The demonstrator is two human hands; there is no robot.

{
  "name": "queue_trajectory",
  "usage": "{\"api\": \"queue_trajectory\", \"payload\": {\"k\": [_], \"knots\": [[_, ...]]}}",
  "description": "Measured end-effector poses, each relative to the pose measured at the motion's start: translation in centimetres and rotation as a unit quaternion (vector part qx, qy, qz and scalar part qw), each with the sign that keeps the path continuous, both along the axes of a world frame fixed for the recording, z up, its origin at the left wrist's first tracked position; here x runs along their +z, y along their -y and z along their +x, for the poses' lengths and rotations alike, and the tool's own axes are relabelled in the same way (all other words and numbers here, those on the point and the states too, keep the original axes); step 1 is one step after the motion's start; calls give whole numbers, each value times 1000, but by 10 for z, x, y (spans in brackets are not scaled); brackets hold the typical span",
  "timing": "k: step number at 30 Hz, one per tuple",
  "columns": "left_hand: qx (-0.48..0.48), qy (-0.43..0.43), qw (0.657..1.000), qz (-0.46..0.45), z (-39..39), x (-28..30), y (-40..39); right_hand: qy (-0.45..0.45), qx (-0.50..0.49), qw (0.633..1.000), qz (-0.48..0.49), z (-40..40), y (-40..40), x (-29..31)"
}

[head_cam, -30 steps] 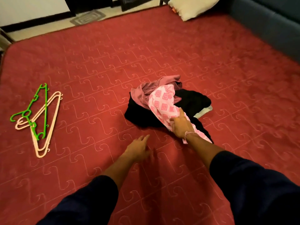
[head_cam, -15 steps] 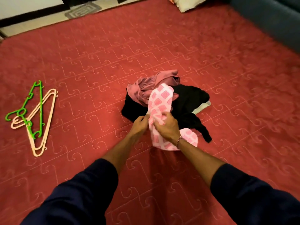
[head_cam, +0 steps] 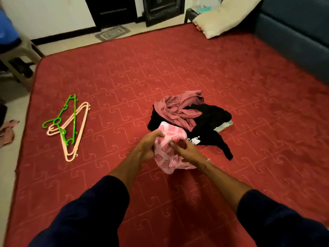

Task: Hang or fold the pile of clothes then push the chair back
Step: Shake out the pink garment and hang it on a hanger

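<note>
Pink patterned garment bunched between both hands, held just in front of the pile of clothes on the red bed. Left hand grips its left side, fingers curled over the top edge. Right hand clutches the right side, thumb across the cloth; thin bracelet at that wrist.

Pile, counted as far as visible: one mauve garment crumpled on top, one black garment beneath with a sleeve trailing toward the near right, one pale piece peeking out at the right edge.

Hangers well apart to the left on the bed: one green, at least two cream, stacked overlapping.

Both forearms extend forward and converge on the garment, dark sleeves pushed up to the elbow.

Chair at the far left, off the bed. One pillow at the far corner.
</note>
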State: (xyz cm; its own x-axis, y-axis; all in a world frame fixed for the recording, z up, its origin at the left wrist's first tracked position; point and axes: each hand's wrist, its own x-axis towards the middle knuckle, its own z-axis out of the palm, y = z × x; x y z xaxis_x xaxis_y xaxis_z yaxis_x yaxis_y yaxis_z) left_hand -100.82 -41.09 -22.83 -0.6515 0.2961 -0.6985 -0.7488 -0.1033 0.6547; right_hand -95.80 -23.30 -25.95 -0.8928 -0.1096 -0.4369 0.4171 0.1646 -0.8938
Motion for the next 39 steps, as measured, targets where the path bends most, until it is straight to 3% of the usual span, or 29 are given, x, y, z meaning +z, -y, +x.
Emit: {"api": "queue_trajectory", "payload": {"k": [4,8,15,22,26,34,36,37,39], "knots": [[-40,-32,997,50,10,43,28,83,21,980,-180,-2,12,34],[-41,-17,995,95,23,81,59,59,-87,944,-312,-12,41,83],[-40,-60,994,86,45,144,87,-15,-72,955,-287,0,86,177],[13,-231,966,114,70,227,119,-114,-51,965,-231,40,116,263],[18,-307,946,98,88,279,144,-177,-67,964,-186,65,128,303],[79,-366,925,67,123,351,210,-247,-144,956,-57,106,158,377],[79,-396,915,22,135,368,220,-251,-166,952,-51,112,170,388],[75,-423,902,-48,141,375,226,-249,-169,952,-53,114,176,392],[79,-489,842,-215,150,387,238,-251,-163,952,-66,121,187,398]]}}
